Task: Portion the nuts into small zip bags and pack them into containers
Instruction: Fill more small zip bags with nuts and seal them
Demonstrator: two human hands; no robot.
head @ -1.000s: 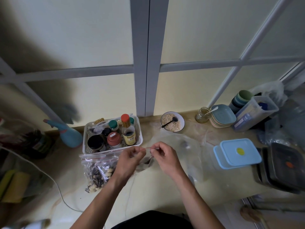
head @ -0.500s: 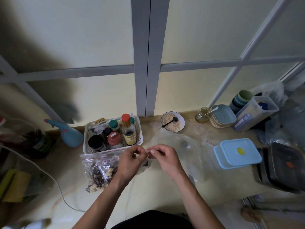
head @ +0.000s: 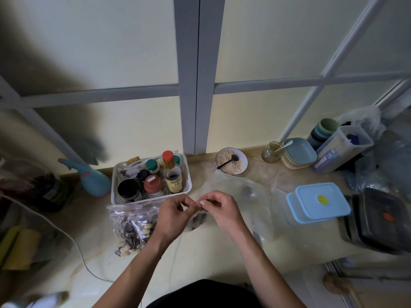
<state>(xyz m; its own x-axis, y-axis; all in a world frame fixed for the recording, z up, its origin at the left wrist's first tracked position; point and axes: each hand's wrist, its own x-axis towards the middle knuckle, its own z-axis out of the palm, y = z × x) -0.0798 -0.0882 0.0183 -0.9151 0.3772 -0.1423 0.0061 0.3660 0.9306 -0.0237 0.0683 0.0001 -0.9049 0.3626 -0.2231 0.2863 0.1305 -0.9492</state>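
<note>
Filled zip bags (head: 133,227) of nuts lying flat on the bench (head: 211,247), just in front of the white basket (head: 153,196) and touching the left wrist. Left hand (head: 172,215) and right hand (head: 222,211) meeting fingertip to fingertip, each grip pinched together on the top edge of a small zip bag (head: 196,220), its dark contents hanging just below the grip and between both palms. Blue lidded container (head: 319,202) closed, well apart to the right.

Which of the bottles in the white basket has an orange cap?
The tall bottle with the yellow label, at the back right of the white basket. Its cap is orange, while the shorter bottle to its left has a green cap.
</note>
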